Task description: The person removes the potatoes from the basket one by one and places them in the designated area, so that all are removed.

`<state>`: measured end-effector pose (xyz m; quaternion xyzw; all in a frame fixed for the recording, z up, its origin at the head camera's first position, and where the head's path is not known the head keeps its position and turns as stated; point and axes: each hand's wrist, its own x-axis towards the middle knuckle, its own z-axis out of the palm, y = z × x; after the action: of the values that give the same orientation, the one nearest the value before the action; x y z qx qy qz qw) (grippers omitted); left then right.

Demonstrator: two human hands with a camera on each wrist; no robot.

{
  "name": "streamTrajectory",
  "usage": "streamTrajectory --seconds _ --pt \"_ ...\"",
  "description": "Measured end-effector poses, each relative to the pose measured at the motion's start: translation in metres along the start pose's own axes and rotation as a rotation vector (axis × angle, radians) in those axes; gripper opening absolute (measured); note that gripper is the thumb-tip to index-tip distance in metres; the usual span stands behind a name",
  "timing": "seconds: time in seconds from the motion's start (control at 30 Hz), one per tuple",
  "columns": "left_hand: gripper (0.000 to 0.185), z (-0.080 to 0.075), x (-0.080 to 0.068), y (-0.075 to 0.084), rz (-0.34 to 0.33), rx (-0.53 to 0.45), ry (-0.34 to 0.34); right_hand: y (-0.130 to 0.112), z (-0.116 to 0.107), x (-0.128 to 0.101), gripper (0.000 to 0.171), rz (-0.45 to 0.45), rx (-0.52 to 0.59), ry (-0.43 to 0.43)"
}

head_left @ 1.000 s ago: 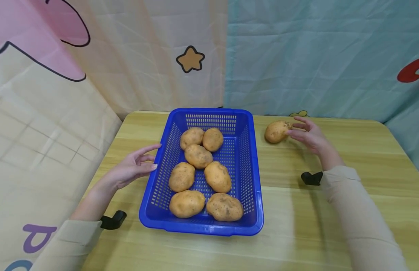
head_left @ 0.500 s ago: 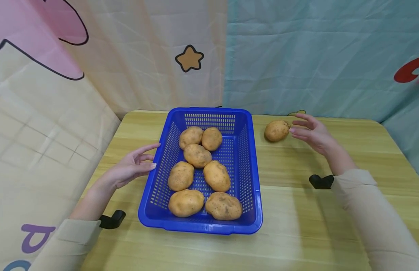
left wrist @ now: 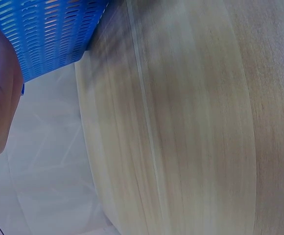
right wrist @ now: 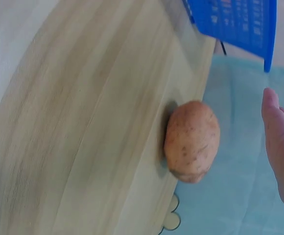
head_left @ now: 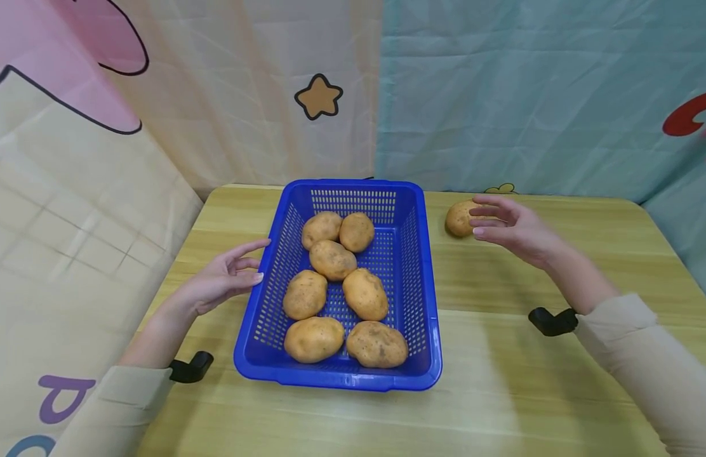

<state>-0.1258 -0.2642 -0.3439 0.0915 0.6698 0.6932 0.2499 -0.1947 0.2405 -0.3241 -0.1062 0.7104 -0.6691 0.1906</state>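
A blue plastic basket (head_left: 353, 381) with slotted walls stands on the table, with several potatoes (head_left: 365, 294) lying on its bottom. My left hand (head_left: 221, 280) touches the basket's left rim with its fingertips, fingers extended; the left wrist view shows part of that hand (left wrist: 0, 93) against the slotted side. To the right of the basket, one loose potato (head_left: 458, 219) rests near the table's back edge. My right hand (head_left: 519, 233) hovers over its right part with fingers spread and loosely bent, holding nothing. In the right wrist view a gap separates the potato (right wrist: 192, 141) from the hand (right wrist: 281, 152).
The wooden table (head_left: 479, 374) ends at the back against a printed cloth curtain (head_left: 501, 95). Another cloth (head_left: 61, 254) hangs on the left side. Black curved pieces stick out by the left wrist (head_left: 192, 367) and the right wrist (head_left: 552, 322).
My right hand first drew back slightly to the right of the loose potato, then came left so that it overlaps it. The left hand, basket and potatoes stay put.
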Motion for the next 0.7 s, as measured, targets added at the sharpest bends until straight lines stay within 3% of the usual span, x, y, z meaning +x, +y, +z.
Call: streamTrajectory --seconds 0.2,0.7 --pt "0.065 0.000 0.000 0.000 0.013 -0.020 -0.014 -0.010 0.019 -0.004 0.052 -0.036 0.015 -0.097" --pt "0.065 0.002 -0.002 0.001 0.018 -0.015 -0.021 -0.045 0.059 0.017 0.060 0.005 -0.092 -0.152"
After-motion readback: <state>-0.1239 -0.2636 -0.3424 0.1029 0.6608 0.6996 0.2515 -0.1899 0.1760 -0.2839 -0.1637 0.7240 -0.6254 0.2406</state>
